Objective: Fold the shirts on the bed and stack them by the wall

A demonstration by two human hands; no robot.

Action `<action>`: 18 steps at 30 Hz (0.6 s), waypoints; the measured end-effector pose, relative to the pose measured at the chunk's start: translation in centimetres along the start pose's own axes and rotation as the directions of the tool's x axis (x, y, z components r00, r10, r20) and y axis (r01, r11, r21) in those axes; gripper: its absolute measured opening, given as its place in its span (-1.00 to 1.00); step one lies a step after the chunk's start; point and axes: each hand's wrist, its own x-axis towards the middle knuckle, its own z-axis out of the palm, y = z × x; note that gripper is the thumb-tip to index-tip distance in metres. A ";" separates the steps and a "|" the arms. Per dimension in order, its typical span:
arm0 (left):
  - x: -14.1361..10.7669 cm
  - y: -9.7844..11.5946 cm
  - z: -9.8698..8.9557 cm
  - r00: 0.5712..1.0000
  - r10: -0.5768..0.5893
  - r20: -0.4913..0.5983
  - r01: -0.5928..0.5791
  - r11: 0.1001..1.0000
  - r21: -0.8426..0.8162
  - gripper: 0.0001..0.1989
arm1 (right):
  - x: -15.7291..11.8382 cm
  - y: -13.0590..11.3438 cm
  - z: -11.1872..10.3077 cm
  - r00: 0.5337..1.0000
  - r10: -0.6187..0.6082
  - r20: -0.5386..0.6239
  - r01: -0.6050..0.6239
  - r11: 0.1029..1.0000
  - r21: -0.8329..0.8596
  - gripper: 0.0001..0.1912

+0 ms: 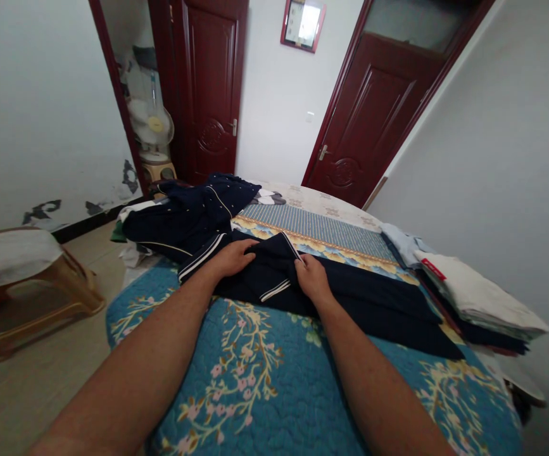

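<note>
A dark navy garment [350,285] with white-striped edges lies stretched across the quilted cloth, its two long parts reaching to the right. My right hand [312,277] is closed on a striped edge of it, thumb and fingers pinched together, with a folded flap raised slightly to the left. My left hand [233,258] rests on the same garment near its left striped end, fingers stretched out and thumb a little apart. A second navy piece of clothing [183,212] with small light dots and pale piping lies heaped just beyond my left hand.
The table wears a blue flowered quilted cloth [236,380]. A stack of folded clothes [483,291] with a red label sits at its right edge. Grey-and-white fabric [269,197] lies at the back. On the left stands a plastic stool [56,285]; a fan [153,123] stands behind the doorway.
</note>
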 end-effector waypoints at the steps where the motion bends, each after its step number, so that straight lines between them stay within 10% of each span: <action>1: 0.2 -0.1 0.2 0.999 -0.008 -0.037 0.008 1.000 0.002 -0.52 | 0.0 0.2 0.0 1.000 -0.006 0.001 0.006 0.999 0.040 -0.74; 7: 0.8 -0.4 0.6 0.954 -0.143 -0.264 0.152 0.988 0.013 -0.58 | 0.8 1.5 -0.3 0.994 0.057 -0.088 -0.027 0.951 0.307 -0.57; 14: 0.5 0.1 0.4 0.955 -0.146 -0.257 0.171 0.982 0.078 -0.60 | 1.2 1.9 -0.1 0.983 0.185 -0.008 -0.124 0.690 0.713 -0.25; 18: 0.5 -0.4 0.6 0.959 -0.110 -0.262 0.144 0.983 0.111 -0.59 | 1.1 1.5 -0.4 0.984 0.176 0.042 -0.161 0.744 0.649 -0.28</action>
